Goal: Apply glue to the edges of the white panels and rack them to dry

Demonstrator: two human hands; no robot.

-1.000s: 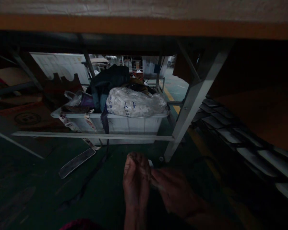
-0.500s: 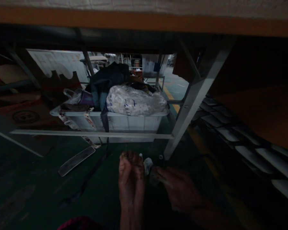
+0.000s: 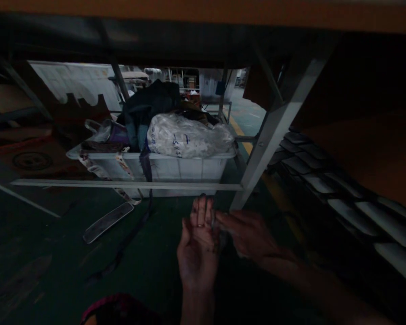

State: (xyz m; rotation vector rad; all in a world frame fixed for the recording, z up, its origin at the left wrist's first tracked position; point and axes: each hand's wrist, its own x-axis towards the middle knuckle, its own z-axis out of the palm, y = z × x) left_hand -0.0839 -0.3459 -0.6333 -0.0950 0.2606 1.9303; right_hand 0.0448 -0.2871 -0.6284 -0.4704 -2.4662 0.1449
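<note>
Palm up, my left hand (image 3: 200, 243) shows dark smudges on its fingers, which are spread a little and hold nothing. My right hand (image 3: 248, 232) comes in from the right, its fingers closed against the outer fingers of the left. Something pale and blurred (image 3: 226, 239) shows beneath the right fingers; it is too dark to make out fully. Both hands are low over the green floor (image 3: 159, 271), in front of a table's metal frame.
A white bin (image 3: 186, 174) with cloth and a clear plastic bag (image 3: 189, 137) stands beyond the crossbar (image 3: 88, 184). A table leg (image 3: 277, 131) slants at right. A flat strip (image 3: 108, 222) lies on the floor. Pale stacked pieces (image 3: 385, 221) are far right.
My left hand has opened from curled fingers and moved slightly right and up. My right hand has moved up against its fingers. The view has tilted slightly down.
</note>
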